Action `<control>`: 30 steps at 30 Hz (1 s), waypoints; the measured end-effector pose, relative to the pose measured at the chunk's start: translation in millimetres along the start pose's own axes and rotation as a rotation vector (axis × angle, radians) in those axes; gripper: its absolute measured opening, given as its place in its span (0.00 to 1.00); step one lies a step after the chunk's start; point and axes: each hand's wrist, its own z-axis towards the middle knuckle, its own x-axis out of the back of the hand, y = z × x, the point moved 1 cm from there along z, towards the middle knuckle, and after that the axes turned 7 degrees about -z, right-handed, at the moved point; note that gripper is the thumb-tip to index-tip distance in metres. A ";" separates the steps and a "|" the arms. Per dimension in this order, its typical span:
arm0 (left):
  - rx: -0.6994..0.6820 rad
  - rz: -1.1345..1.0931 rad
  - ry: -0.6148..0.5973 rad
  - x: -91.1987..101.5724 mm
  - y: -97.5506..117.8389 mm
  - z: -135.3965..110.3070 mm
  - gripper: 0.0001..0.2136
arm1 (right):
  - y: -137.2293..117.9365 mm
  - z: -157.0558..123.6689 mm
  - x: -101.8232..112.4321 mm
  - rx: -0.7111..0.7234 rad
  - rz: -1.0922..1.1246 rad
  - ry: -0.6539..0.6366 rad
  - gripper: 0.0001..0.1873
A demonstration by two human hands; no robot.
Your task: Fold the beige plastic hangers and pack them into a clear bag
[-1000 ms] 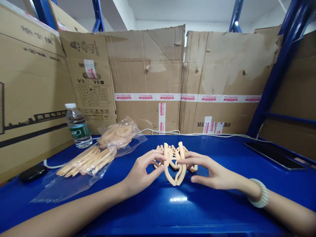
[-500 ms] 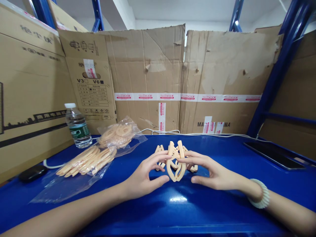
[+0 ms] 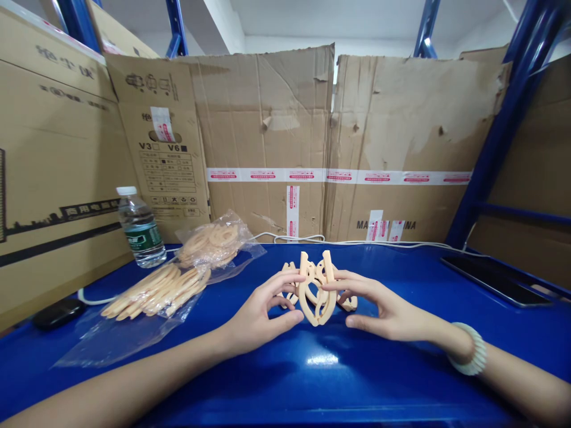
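In the middle of the blue tabletop, an openwork assembly of pale curved wooden pieces (image 3: 317, 306) stands upright, its two front arms spread at the top and meeting low down in a point. My left hand (image 3: 267, 306) grips its left arm with the fingertips, the thumb held out below and apart from the wood. From the other side, my right hand (image 3: 379, 303) has its fingers on the right arm, with its thumb also apart. More pale wooden parts show behind the fingers, partly hidden; I cannot tell how they join.
Left, a clear plastic bag (image 3: 129, 342) holds several wooden sticks (image 3: 156, 291) and ring-shaped wooden pieces (image 3: 214, 242). Behind it stands a water bottle (image 3: 141, 232). A black mouse-like object (image 3: 59, 313) lies far left, a dark phone (image 3: 495, 282) right. Cardboard (image 3: 267, 137) walls the back.
The front arms of the wooden assembly have spread wider, the left one shifting left with my left fingers. My right hand has hardly moved.
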 end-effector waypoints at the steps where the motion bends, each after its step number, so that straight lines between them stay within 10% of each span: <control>1: -0.001 0.017 -0.014 0.0 -0.4 -0.3 0.21 | -0.4 0.3 0.2 0.002 0.004 -0.003 0.26; 20: -0.015 0.444 -0.287 2.5 6.2 -7.1 0.37 | 1.7 2.7 2.4 -0.142 0.515 -0.147 0.23; 30: 0.039 0.519 -0.303 2.5 10.3 -7.7 0.34 | 43.9 -5.9 47.3 -0.547 0.050 -0.038 0.31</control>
